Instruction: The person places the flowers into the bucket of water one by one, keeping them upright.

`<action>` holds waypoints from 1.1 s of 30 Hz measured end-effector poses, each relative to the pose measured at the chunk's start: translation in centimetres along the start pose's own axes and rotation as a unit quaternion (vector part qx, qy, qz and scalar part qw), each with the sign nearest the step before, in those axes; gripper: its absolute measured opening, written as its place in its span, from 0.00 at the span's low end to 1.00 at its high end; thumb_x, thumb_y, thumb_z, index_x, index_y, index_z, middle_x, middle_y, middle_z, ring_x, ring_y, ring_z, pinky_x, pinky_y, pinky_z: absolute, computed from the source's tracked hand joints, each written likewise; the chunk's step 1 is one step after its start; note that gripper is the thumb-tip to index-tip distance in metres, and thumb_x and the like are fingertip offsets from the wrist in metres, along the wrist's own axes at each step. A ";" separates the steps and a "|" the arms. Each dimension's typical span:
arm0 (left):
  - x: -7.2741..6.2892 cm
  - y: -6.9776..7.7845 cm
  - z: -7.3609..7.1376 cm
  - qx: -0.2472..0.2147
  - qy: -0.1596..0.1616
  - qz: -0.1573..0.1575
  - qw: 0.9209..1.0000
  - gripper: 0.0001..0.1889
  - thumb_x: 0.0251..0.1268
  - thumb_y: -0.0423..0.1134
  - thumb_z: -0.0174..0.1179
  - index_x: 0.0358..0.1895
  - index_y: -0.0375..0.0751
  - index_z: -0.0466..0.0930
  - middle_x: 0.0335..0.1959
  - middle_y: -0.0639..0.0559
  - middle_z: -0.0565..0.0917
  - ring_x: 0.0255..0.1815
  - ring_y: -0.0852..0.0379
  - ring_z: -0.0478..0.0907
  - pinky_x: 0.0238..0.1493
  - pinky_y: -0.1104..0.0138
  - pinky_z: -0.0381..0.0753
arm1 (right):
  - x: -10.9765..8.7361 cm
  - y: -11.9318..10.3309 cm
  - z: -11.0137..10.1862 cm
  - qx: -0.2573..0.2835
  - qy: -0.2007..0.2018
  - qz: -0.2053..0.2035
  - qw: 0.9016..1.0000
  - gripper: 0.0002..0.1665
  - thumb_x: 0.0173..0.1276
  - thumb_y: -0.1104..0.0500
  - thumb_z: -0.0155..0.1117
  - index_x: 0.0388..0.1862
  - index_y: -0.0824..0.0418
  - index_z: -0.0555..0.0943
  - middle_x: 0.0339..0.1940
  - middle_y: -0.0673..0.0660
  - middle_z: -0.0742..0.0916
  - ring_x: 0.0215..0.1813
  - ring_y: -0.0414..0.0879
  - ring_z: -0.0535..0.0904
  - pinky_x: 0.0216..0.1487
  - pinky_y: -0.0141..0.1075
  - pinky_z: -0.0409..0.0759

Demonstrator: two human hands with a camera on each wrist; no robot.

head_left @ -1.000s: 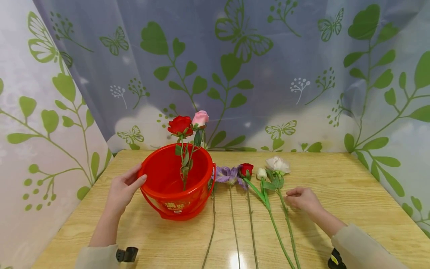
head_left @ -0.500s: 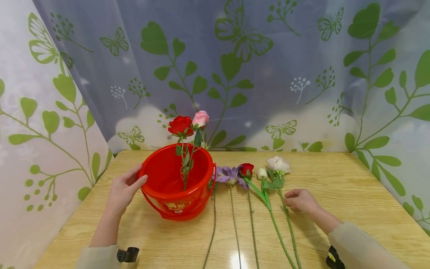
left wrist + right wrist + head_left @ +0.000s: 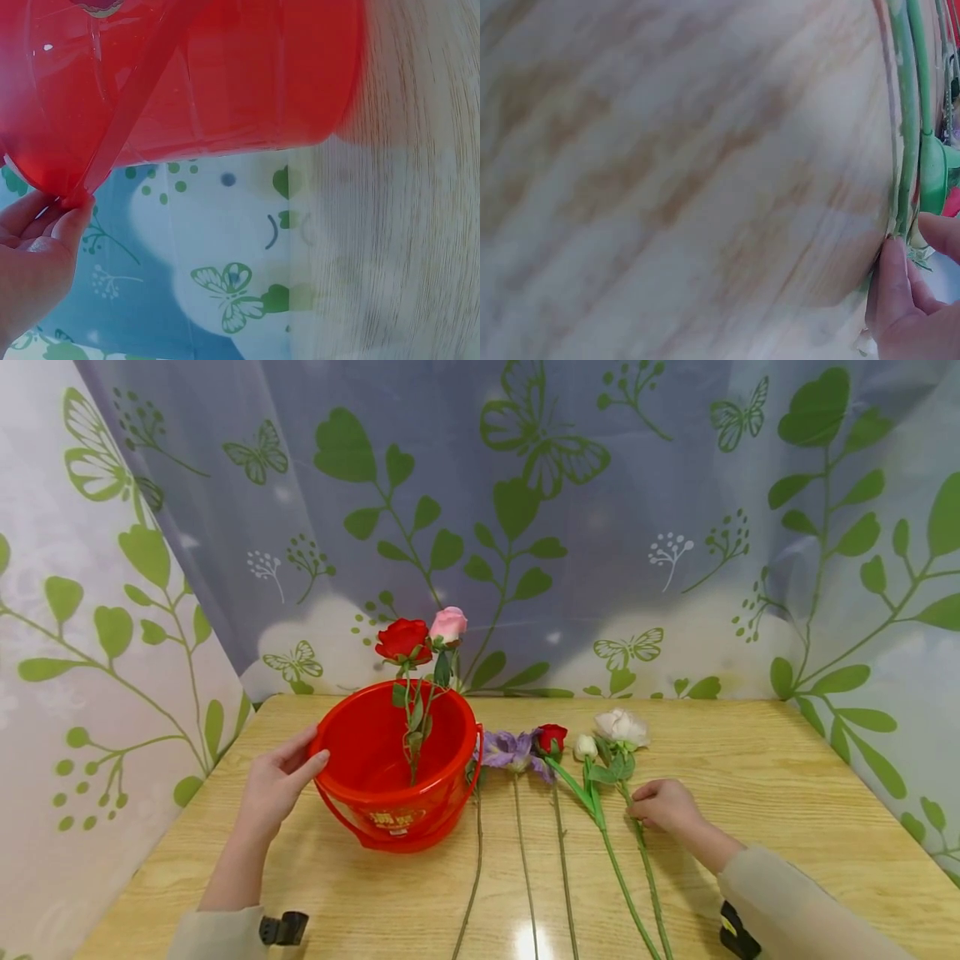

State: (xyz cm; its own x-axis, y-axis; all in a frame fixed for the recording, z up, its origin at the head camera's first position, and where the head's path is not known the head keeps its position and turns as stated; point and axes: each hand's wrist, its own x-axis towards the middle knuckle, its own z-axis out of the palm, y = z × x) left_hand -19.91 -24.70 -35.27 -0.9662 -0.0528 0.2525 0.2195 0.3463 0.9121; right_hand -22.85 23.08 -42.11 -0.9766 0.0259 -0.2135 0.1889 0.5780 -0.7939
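My left hand (image 3: 273, 785) holds the rim of a red plastic bucket (image 3: 442, 814) on its left side. In the left wrist view, thumb and fingers pinch the bucket's edge where the handle (image 3: 139, 90) joins it. Inside the bucket stand a red rose (image 3: 403, 640) and a pink rose (image 3: 448, 624), leaning on its right side. Over on the right, my right hand (image 3: 667, 806) pinches the stem of a white flower (image 3: 621, 728) just below its leaves. The right wrist view has thumb and fingertips on either side of that green stem (image 3: 909, 150).
Left of the white flower lie a white tulip (image 3: 585, 747), a small red rose (image 3: 552, 737) and a purple flower (image 3: 513, 750), stems toward me. Another stem (image 3: 477, 860) lies beside the bucket, its head partly hidden. A patterned curtain (image 3: 562, 568) closes off the wooden table's back.
My right hand has moved left onto the white flower's stem, its fingers closing there. The left hand and the bucket stay where they were.
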 end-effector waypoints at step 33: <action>-0.1 0.1 0.0 0.002 -0.001 0.005 1.000 0.27 0.59 0.34 0.56 0.61 0.27 0.61 0.57 0.33 0.67 0.46 0.71 0.70 0.42 0.79 0.72 | 0.4 -0.3 -0.2 0.001 0.010 -0.011 1.000 0.18 0.46 0.71 0.63 0.39 0.78 0.75 0.27 0.60 0.80 0.22 0.43 0.76 0.25 0.35 0.79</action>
State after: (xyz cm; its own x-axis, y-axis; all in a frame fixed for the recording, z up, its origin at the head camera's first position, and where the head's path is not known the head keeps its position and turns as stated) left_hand -19.83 -24.67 -35.20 -0.9642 -0.0479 0.2607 0.2281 0.3507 0.9083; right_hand -23.28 23.06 -41.85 -0.9824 0.0293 -0.1845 0.1673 0.5772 -0.7993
